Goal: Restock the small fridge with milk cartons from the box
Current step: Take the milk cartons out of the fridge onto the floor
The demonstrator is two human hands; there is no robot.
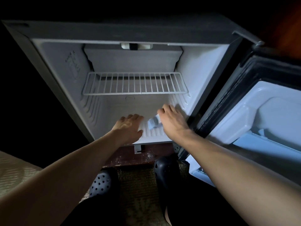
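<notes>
The small fridge [53, 75] stands open in front of me, lit from inside. Both my hands reach into its bottom compartment. My right hand [172, 121] grips a small blue-and-white milk carton [154, 123] just above the ribbed fridge floor [154, 132], towards the right side. My left hand [128, 126] is beside it on the left, its fingers and thumb curled round a white carton [141, 126] that is mostly hidden by the hand. The two cartons are close together, almost touching.
A white wire shelf [135, 85] spans the fridge above my hands, with nothing on it. The fridge door [260, 111] hangs open at the right. A beige surface [14, 173] lies at the lower left. My feet in dark clogs [101, 183] stand on carpet below.
</notes>
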